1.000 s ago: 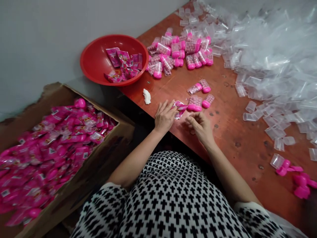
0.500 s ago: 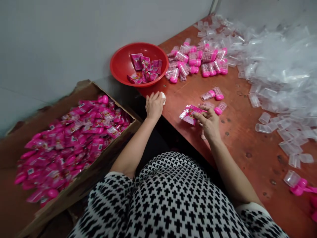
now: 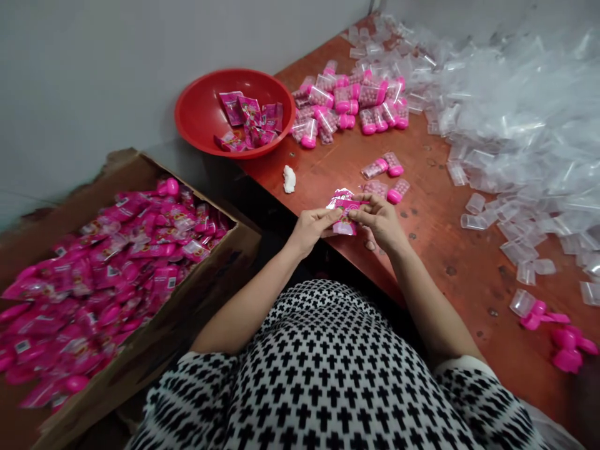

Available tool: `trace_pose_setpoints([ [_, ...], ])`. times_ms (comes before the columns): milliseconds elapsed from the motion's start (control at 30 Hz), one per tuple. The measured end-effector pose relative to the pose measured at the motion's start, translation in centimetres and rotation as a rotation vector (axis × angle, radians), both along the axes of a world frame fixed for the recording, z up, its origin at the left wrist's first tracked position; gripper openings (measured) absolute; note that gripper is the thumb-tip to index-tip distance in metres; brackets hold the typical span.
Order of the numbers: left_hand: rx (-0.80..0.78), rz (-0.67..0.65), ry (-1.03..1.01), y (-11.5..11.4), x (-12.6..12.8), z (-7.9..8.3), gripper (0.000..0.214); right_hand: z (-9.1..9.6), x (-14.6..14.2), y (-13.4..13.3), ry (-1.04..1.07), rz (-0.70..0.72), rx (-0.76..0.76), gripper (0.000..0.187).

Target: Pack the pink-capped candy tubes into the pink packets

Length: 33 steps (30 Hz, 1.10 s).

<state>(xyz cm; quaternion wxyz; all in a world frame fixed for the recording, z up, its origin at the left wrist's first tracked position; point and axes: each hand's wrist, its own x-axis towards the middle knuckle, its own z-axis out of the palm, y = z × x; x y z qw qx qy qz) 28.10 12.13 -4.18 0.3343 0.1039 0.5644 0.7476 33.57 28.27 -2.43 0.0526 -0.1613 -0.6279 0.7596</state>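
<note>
Both hands meet over the near edge of the red-brown table [image 3: 450, 250] on one small pink foil packet [image 3: 345, 210]. My left hand [image 3: 313, 229] pinches the packet's left side. My right hand [image 3: 379, 220] pinches its right side with the fingers curled. Just beyond the packet lie three small clear containers with pink caps [image 3: 388, 175], filled with pink balls. A white lump [image 3: 289, 178] lies on the table to the left of the hands.
A red bowl [image 3: 197, 112] with several pink packets stands at the table's far left. Behind it lies a heap of filled pink-capped containers [image 3: 349, 103]. Empty clear containers [image 3: 525, 125] cover the right side. A cardboard box [image 3: 197, 300] full of pink packets sits lower left. Loose pink caps [image 3: 562, 344] lie near right.
My left hand left the white lump and came back to the packet. My right hand brought the packet in, so both hands now hold it together.
</note>
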Motion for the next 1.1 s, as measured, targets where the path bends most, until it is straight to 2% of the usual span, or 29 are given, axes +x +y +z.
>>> trace_pose_setpoints([
  [67,0.031,-0.031,-0.113,0.6,0.8,0.0,0.037,-0.1,0.3,0.1,-0.009,0.053,0.056,0.040],
  [233,-0.089,0.012,-0.143,0.8,1.6,-0.7,0.036,-0.5,1.7,0.3,-0.081,0.100,0.192,0.039],
  [333,-0.141,0.067,-0.186,0.8,2.1,-0.8,0.037,-0.5,2.2,1.1,-0.099,0.064,0.301,0.031],
  [400,-0.135,0.123,-0.219,0.8,2.5,-0.9,0.037,-0.3,2.1,2.2,-0.079,-0.037,0.515,0.024],
  [467,-0.118,0.157,-0.257,0.7,2.6,-0.9,0.035,0.2,1.5,3.6,-0.082,-0.132,0.841,0.020],
  [500,-0.110,0.166,-0.277,0.7,2.6,-0.9,0.035,0.5,1.1,4.3,-0.085,-0.137,1.016,0.020],
  [567,-0.097,0.181,-0.315,0.6,2.5,-0.9,0.035,1.0,-0.2,5.6,-0.044,-0.024,1.323,0.026],
  [667,-0.053,0.233,-0.377,0.5,2.2,-0.9,0.036,1.3,-2.4,7.3,0.065,0.346,1.581,0.039],
  [767,0.020,0.306,-0.457,0.4,1.8,-1.0,0.038,1.0,-4.4,8.8,0.096,0.653,1.626,0.037],
  [833,0.089,0.369,-0.510,0.4,1.6,-0.9,0.035,0.7,-5.0,9.5,0.094,0.727,1.625,0.032],
  [867,0.126,0.400,-0.533,0.4,1.5,-0.8,0.033,0.6,-5.0,9.7,0.081,0.714,1.637,0.030],
  [933,0.185,0.441,-0.579,0.5,1.3,-0.6,0.025,0.5,-4.4,9.7,0.016,0.581,1.686,0.027],
  [1000,0.219,0.453,-0.631,0.6,1.1,-0.3,0.016,0.7,-3.0,9.0,-0.052,0.347,1.682,0.028],
  [1033,0.233,0.459,-0.654,0.7,1.0,-0.2,0.012,0.8,-2.0,8.3,-0.070,0.229,1.621,0.029],
  [1100,0.266,0.488,-0.684,0.9,0.9,0.0,0.007,1.2,0.3,6.2,-0.064,0.059,1.343,0.030],
])
